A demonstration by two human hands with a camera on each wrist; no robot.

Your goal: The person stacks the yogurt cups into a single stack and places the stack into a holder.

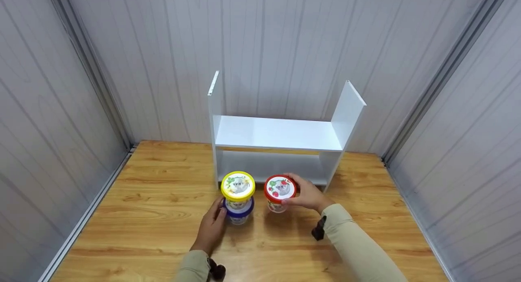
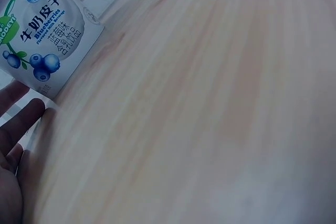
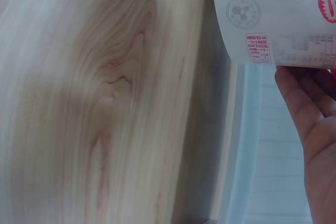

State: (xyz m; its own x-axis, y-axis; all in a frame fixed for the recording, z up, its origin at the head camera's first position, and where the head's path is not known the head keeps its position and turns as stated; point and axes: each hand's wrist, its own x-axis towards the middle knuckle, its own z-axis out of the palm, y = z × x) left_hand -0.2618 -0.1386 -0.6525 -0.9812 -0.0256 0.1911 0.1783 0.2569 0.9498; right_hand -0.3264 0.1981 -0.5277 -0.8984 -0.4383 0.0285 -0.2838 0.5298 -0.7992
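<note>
Right hand [image 1: 308, 194] clamps the red-lidded strawberry cup [image 1: 280, 188].
Left hand [image 1: 210, 228] touches the blue-lidded blueberry cup [image 1: 240, 214], whether clamped I cannot tell; yellow-lidded cup [image 1: 238, 185] stands on it.

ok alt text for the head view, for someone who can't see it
A person's right hand holds a red-lidded tub, while the left hand curls round the side of a blue-lidded tub with a yellow-lidded tub stacked on top. Behind them, a white shelf stands on a wooden table.
</note>
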